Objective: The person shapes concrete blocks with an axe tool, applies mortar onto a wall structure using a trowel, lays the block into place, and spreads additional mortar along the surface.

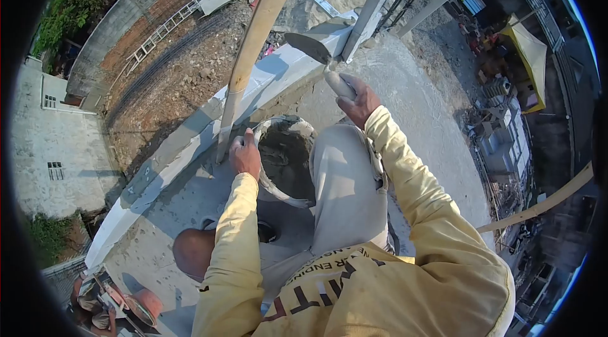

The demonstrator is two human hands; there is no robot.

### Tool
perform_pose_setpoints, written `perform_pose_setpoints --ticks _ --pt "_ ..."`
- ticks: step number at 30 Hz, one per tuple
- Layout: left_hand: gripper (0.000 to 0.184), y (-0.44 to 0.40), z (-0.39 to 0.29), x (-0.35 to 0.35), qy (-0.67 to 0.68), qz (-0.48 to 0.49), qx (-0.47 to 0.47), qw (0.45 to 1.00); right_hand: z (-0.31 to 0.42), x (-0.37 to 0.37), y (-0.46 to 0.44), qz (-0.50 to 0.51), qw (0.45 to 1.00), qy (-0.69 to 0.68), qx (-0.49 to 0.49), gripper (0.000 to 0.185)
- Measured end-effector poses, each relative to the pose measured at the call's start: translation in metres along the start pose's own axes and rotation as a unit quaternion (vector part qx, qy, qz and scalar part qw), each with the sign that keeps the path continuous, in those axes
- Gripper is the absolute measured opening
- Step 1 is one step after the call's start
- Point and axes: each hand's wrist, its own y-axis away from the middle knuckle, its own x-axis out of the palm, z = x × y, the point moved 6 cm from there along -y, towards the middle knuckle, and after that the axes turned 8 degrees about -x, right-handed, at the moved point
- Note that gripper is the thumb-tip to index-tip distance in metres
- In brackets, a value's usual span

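Observation:
My right hand (360, 101) is closed round the handle of a trowel (308, 47), whose dark blade points up and left over the edge of a low white block wall (272, 80). With bent fingers, my left hand (246, 154) grips the left rim of a bucket (269, 186). Grey wet mortar (285, 156) lies inside the bucket, which stands between the wall and my bent knee. A wooden pole (244, 52) rises just beyond my left hand, beside the wall.
A grey metal post (375, 11) stands at the wall's far end. Another wooden pole (544, 206) is at the right. At the lower left are a person (101, 318) and an orange-red hat or basin (147, 305). Rubble ground and a ladder (158, 36) lie beyond the wall.

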Motion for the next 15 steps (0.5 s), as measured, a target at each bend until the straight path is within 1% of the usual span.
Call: perform_pose_setpoints --ticks 1,2,4,7,10,11,12,13,14,15 --pt "0.053 -0.002 -0.001 0.003 0.008 -0.014 0.006 1.000 0.006 -0.014 0.004 0.048 0.993 -0.082 0.074 0.055" --pt "0.052 -0.004 0.002 0.006 0.013 -0.028 0.010 0.999 0.019 -0.031 0.009 0.096 0.971 -0.161 0.151 0.056" --pt "0.050 -0.012 0.004 0.013 -0.006 0.012 0.021 1.000 0.025 -0.057 0.014 0.172 0.958 -0.148 0.175 0.054" --pt "0.051 -0.023 0.009 0.023 -0.046 0.034 0.046 0.997 0.034 -0.078 0.019 0.293 0.929 -0.125 0.189 0.047" --pt "0.044 -0.019 0.000 0.026 -0.121 -0.035 0.165 0.978 0.040 -0.054 0.016 0.412 0.886 -0.093 0.193 0.050" --pt "0.032 -0.011 -0.005 0.026 -0.180 -0.073 0.202 0.960 0.039 -0.036 0.017 0.426 0.882 -0.071 0.191 0.048" --pt "0.030 -0.014 -0.003 0.027 -0.170 -0.065 0.156 0.971 0.055 -0.020 0.016 0.483 0.852 0.004 0.205 0.045" --pt "0.028 -0.019 -0.003 0.030 -0.159 -0.057 0.111 0.979 0.059 -0.004 0.012 0.501 0.841 0.062 0.194 0.038" --pt "0.028 -0.023 0.000 0.030 -0.148 -0.049 0.066 0.986 0.055 0.019 0.008 0.529 0.821 0.098 0.191 0.035" --pt "0.030 -0.021 -0.002 0.030 -0.154 -0.044 0.082 0.984 0.047 0.045 0.003 0.547 0.804 0.143 0.182 0.038"
